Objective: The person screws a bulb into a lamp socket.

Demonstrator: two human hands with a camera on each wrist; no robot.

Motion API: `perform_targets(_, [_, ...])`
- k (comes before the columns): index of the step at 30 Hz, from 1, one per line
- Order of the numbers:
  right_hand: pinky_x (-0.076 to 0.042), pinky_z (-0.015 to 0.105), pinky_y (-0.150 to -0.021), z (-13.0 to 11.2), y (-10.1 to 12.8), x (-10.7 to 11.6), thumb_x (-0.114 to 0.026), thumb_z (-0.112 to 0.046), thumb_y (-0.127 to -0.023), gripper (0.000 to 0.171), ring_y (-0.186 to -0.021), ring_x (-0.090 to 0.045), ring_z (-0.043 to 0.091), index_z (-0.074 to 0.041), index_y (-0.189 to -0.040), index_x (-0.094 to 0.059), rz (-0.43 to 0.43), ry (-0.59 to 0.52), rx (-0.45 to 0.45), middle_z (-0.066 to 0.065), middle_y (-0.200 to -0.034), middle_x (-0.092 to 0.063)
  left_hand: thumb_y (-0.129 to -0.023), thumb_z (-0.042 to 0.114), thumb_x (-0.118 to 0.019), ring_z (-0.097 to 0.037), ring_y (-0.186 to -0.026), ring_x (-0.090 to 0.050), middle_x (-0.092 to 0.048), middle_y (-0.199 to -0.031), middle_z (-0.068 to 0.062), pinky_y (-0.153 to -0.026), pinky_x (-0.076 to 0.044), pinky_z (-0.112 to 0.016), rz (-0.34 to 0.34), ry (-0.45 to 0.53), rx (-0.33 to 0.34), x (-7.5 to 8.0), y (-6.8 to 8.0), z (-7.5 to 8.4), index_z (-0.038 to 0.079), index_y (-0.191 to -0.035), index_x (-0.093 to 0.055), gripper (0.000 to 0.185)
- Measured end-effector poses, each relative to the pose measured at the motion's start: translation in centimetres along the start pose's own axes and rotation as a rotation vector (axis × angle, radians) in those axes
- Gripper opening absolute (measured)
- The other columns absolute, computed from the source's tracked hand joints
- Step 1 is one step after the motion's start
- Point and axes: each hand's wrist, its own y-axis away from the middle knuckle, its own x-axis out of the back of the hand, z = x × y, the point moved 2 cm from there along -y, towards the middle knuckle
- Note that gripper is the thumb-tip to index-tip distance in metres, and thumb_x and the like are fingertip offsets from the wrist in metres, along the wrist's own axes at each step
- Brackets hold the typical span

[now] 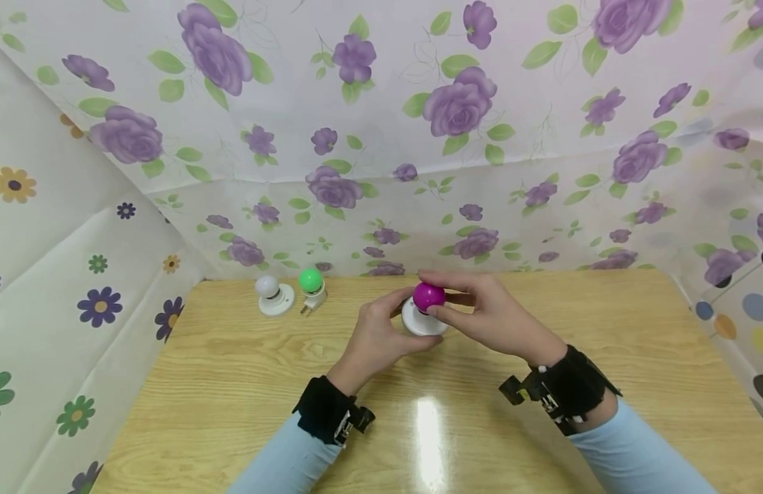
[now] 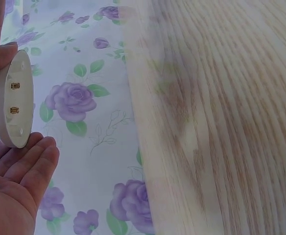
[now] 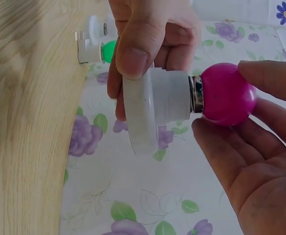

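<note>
My left hand (image 1: 377,335) grips the rim of a white round lamp holder (image 3: 142,115) between thumb and fingers. In the left wrist view the holder's underside (image 2: 18,97) shows, with two brass contacts. The thumb and fingers of my right hand (image 1: 501,317) pinch a magenta light bulb (image 3: 227,95) around its globe. A band of the bulb's metal screw base (image 3: 197,94) shows right at the mouth of the holder's socket. Holder and bulb are held above the table, on their side in the right wrist view.
At the back left of the wooden table (image 1: 233,391) stands a white bulb (image 1: 267,287) in a round white holder (image 1: 284,303). Beside it, a green bulb (image 1: 310,280) sits in a white plug-in socket (image 1: 316,299) with metal prongs. A flowered cloth (image 1: 381,151) hangs behind the back edge.
</note>
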Motion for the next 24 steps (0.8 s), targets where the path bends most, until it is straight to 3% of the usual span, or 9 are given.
perform_targets(11, [-0.056, 0.026, -0.082, 0.0, 0.0, -0.2, -0.074, -0.028, -0.080, 0.041, -0.110, -0.062, 0.015, -0.024, -0.120, -0.064, 0.090, -0.004, -0.012, -0.002, -0.123, -0.063, -0.067, 0.043, -0.082, -0.001, -0.112, -0.057, -0.058, -0.125, 0.015, -0.094, -0.050, -0.025, 0.001, -0.003, -0.002, 0.0, 0.0, -0.1, 0.034, -0.130, -0.050, 0.071])
perform_targets(16, [-0.057, 0.025, -0.078, -1.0, 0.1, -0.6, -0.077, -0.021, -0.077, 0.039, -0.101, -0.065, 0.012, -0.014, -0.115, -0.067, 0.172, 0.001, -0.001, -0.001, -0.116, -0.067, -0.067, 0.042, -0.082, 0.000, -0.111, -0.057, -0.058, -0.123, 0.017, -0.094, -0.050, -0.026, 0.010, 0.006, 0.001, 0.2, 0.0, -0.1, 0.036, -0.129, -0.050, 0.070])
perform_targets(20, [-0.056, 0.030, -0.083, -2.0, 0.2, -0.6, -0.079, -0.019, -0.075, 0.045, -0.104, -0.065, 0.015, -0.012, -0.117, -0.065, 0.196, -0.001, 0.008, 0.001, -0.119, -0.065, -0.067, 0.041, -0.082, 0.001, -0.112, -0.056, -0.059, -0.121, 0.018, -0.095, -0.050, -0.027, 0.013, 0.012, -0.002, 0.3, 0.0, -0.1, 0.036, -0.127, -0.052, 0.067])
perform_targets(24, [-0.053, 0.031, -0.090, -1.7, 0.2, -0.3, -0.077, -0.027, -0.077, 0.050, -0.111, -0.061, 0.013, -0.021, -0.124, -0.060, 0.164, 0.014, -0.008, -0.005, -0.127, -0.060, -0.067, 0.043, -0.081, 0.001, -0.112, -0.056, -0.059, -0.121, 0.018, -0.096, -0.049, -0.029, 0.002, 0.016, 0.006, 0.3, 0.1, 0.0, 0.036, -0.126, -0.052, 0.065])
